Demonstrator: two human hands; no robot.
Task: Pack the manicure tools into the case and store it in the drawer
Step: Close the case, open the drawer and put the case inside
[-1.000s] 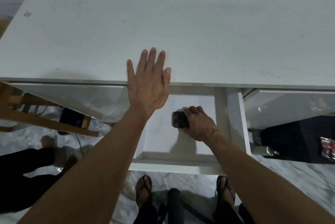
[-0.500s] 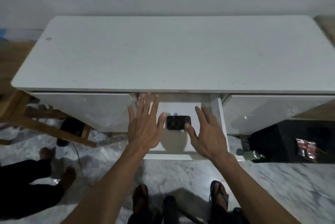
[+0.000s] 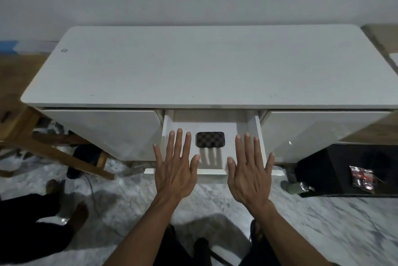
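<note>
A dark checkered manicure case [image 3: 210,139], closed, lies flat on the floor of the pulled-out white middle drawer [image 3: 254,127]. My left hand [image 3: 175,168] hovers flat with fingers spread over the drawer's left front corner, to the left of the case. My right hand [image 3: 249,174] is held the same way over the right front corner. Neither hand touches the case, and both are empty.
The white cabinet top [image 3: 204,67] is bare. Closed white fronts [image 3: 103,130] flank the drawer on both sides. A wooden frame [image 3: 49,149] stands left. Another person's legs and feet [image 3: 53,207] are at lower left. A black box [image 3: 344,168] with a red packet [image 3: 363,177] sits right.
My right hand let go of the case, leaving it in the drawer. My left hand came off the cabinet top. Both hands drew back, open, and the view pulled away from the cabinet.
</note>
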